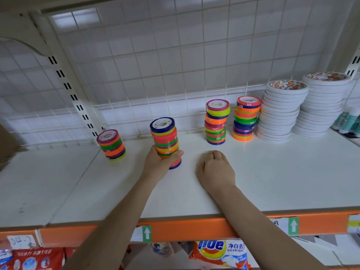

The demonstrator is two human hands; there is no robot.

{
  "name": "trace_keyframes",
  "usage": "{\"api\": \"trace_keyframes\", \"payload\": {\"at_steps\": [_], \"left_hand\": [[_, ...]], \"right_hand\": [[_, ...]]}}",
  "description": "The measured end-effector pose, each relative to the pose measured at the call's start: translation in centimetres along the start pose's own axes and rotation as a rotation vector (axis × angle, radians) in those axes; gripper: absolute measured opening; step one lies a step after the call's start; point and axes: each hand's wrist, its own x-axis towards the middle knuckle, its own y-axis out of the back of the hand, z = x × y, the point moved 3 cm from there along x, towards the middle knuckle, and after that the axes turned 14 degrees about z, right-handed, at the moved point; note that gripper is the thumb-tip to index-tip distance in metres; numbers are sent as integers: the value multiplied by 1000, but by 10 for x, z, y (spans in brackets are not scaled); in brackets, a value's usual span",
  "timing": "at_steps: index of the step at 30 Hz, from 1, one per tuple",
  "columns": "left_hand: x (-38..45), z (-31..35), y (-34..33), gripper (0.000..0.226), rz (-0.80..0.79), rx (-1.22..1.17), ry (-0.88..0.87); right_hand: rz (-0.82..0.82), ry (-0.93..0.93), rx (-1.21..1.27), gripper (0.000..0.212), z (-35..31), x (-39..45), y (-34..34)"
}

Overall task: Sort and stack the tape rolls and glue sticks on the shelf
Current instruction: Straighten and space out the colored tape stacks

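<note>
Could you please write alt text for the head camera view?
A person's left hand grips a stack of colourful tape rolls on a white shelf, while the right hand rests nearby. Three more colourful stacks and two white tape stacks stand behind.

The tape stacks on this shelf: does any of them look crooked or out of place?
Yes. The small colourful stack at far left leans, its rolls slid sideways. The nearer white stack also bulges, its rolls offset. The left hand grips the tall colourful stack, apart from the others.
</note>
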Motion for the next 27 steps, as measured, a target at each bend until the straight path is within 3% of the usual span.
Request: {"api": "trace_keyframes", "payload": {"at_steps": [4, 9, 18, 27], "left_hand": [[1, -1, 2, 32, -57, 69, -73], [0, -10, 4, 54, -13, 90, -30], [-3, -2, 3, 35, 16, 26, 32], [1, -9, 7, 49, 27, -5, 38]], "right_hand": [[-2, 9, -4, 43, -1, 0, 2], [-3, 12, -6, 41, 0, -1, 3], [2, 13, -19, 41, -1, 0, 1], [4, 17, -15, 41, -1, -1, 3]]}}
